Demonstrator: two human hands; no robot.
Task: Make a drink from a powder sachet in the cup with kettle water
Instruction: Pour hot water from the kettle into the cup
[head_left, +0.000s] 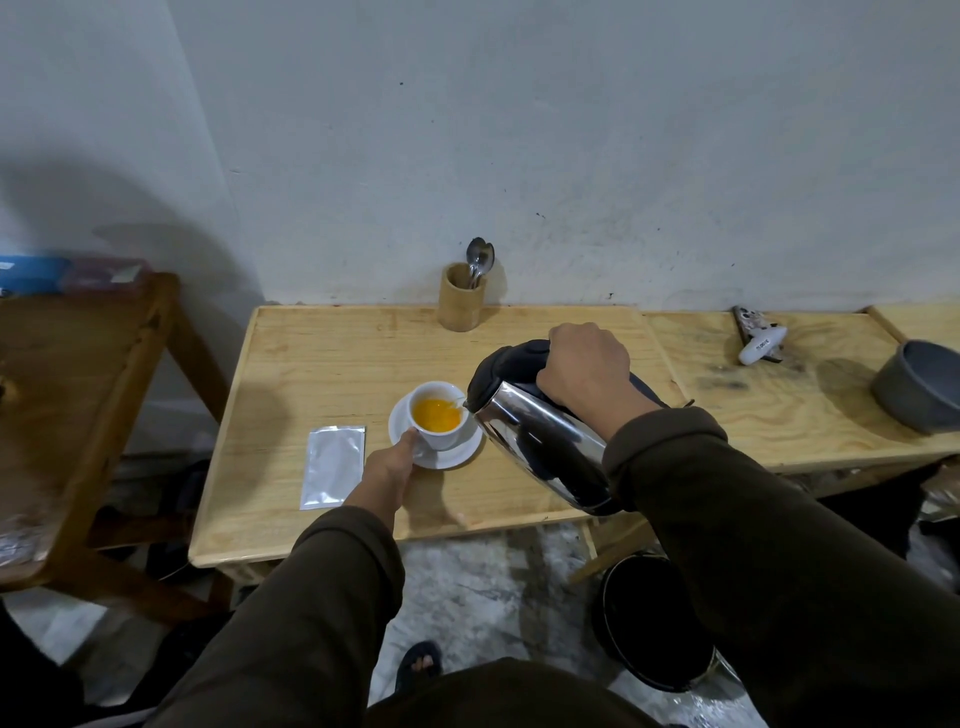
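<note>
Right hand (584, 366) clenched on kettle (540, 441) handle, pouring; left hand (387, 465) steadied cup (438, 415). Best poured slowly, stopped below rim.

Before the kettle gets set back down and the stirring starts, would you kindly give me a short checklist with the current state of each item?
1. Spout of the kettle over the cup: ok, it is tilted at the rim.
2. Cup steadied: ok, the left hand holds it on the saucer.
3. Fill level: ok, orange liquid sits below the rim, no spill visible on the saucer.
4. Kettle grip: ok, the right hand is wrapped round the handle.
5. Spoon for stirring: ok, spoons stand in the wooden holder by the wall.
6. Sachet fully emptied: cannot tell, it lies flat on the table.
</note>
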